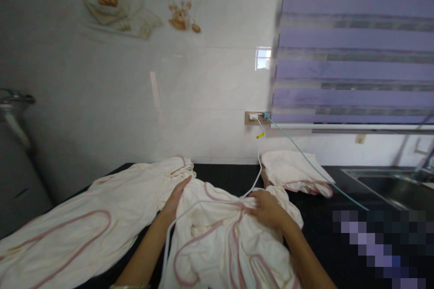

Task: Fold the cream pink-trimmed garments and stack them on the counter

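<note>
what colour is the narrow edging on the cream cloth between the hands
Dusty pink; the narrow edging shows best in the head view.

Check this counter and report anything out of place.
The white cord from the wall outlet crosses the pink-trimmed cloth between the left hand and right hand; it looks odd because it seems in the way. No spill shows.

On the counter (224, 176), the middle garment (217, 244) lies between the left garment (132, 194) and the back garment (288, 165), which is at the right, near the wall (210, 86). Farther right is the sink (359, 184). The socket (248, 120) is on the wall, beside the lower left corner of the blind (339, 70). From it, the first cable (217, 200) goes over the middle garment, the second cable (294, 143) before the back garment.
</note>
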### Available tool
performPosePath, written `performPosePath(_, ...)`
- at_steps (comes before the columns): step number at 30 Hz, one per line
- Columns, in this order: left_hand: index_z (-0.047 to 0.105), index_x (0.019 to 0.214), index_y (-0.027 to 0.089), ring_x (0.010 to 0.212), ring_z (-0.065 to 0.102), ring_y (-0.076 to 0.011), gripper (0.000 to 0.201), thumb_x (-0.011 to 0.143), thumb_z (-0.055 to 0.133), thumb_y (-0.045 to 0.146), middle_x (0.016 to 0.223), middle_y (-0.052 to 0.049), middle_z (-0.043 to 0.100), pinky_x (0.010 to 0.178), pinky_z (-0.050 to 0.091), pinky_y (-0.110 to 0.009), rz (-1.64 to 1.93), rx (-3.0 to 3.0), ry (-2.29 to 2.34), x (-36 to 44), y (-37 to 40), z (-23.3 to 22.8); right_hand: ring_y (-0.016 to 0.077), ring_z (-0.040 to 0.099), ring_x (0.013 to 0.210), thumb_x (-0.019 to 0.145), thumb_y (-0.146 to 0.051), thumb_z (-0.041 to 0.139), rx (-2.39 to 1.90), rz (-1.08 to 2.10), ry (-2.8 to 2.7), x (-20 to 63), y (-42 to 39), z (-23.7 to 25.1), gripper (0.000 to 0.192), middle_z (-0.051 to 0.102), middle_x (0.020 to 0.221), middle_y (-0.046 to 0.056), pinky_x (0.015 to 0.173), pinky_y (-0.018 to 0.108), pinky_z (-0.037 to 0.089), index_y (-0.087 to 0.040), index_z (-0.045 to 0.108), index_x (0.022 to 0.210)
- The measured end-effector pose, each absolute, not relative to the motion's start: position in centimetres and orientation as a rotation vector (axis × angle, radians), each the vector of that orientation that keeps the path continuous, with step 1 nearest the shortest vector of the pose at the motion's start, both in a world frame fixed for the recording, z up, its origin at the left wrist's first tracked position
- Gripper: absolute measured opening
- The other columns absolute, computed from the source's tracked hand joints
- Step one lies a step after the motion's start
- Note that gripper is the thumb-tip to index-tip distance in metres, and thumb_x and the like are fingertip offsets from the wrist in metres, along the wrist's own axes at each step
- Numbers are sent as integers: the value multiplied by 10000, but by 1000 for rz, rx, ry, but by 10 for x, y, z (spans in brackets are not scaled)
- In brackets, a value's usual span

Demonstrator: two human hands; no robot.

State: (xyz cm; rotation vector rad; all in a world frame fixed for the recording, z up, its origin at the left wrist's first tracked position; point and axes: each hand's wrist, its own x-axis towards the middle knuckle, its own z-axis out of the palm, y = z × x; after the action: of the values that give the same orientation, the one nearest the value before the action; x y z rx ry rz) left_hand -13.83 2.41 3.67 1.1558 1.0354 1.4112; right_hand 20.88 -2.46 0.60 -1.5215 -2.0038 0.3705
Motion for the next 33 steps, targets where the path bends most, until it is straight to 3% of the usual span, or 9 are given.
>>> performPosePath(3,687,860,195,911,718,-310,380,744,754,550,837,-88,741,790,567,-392,1241,1014,981,-135,21,39,315,604,1191,771,-264,726,-1668,175,-1915,209,-22,4,389,682,1238,132,1052,459,423,-218,735,1158)
performPosePath(6,655,860,211,814,690,-270,385,711,747,554,814,-54,712,730,528,-356,1363,1107,1104,-134,25,37,333,594,1177,754,-188,691,-1682,17,-1725,213,-19,3,435,632,1267,178,1017,461,460,-192,710,1188)
performPosePath(10,574,792,232,627,552,-201,349,697,715,536,636,25,569,632,398,-305,1502,1556,1534,-136,32,27,321,595,1167,762,-163,611,-1516,-37,-1615,216,-18,7,440,612,1222,181,1022,434,484,-163,680,1197)
performPosePath(14,591,780,234,645,526,-190,272,780,666,496,653,23,562,638,376,-287,1502,1776,1522,-129,32,24,248,646,960,829,-171,527,-1403,80,-1684,206,-21,14,280,664,1071,112,882,363,511,-183,684,1061)
performPosePath(17,611,721,226,637,522,-195,287,837,618,488,645,-1,579,628,375,-296,1419,1939,1474,-116,28,27,203,626,799,890,-169,477,-1387,223,-1864,194,-26,12,211,685,880,55,738,300,460,-198,682,928)
performPosePath(22,648,683,219,643,540,-209,284,870,585,423,691,-39,641,616,346,-320,1045,2235,1457,-91,11,29,213,638,926,854,-103,532,-1454,286,-2121,176,-32,0,199,712,975,93,823,289,443,-175,703,926)
performPosePath(25,712,749,227,762,613,-250,285,903,574,423,803,-72,711,718,418,-352,892,2379,1325,-82,-2,23,252,634,1035,851,-158,606,-1570,287,-2154,169,-36,1,185,695,1077,126,897,328,454,-173,714,1000)
performPosePath(29,783,937,239,1105,655,-324,236,906,595,379,1114,-122,761,987,457,-411,864,2444,1222,-74,-8,8,349,563,1243,761,-341,776,-1700,313,-2145,163,-44,6,477,640,1302,145,1051,489,408,-210,676,1208)
performPosePath(33,792,1104,165,1183,632,-437,392,794,733,397,1211,-219,728,1069,433,-527,870,2436,1500,-66,-11,0,467,282,1493,746,-465,777,-1782,385,-2208,161,-49,7,856,431,1593,152,1189,657,179,-231,483,1516)
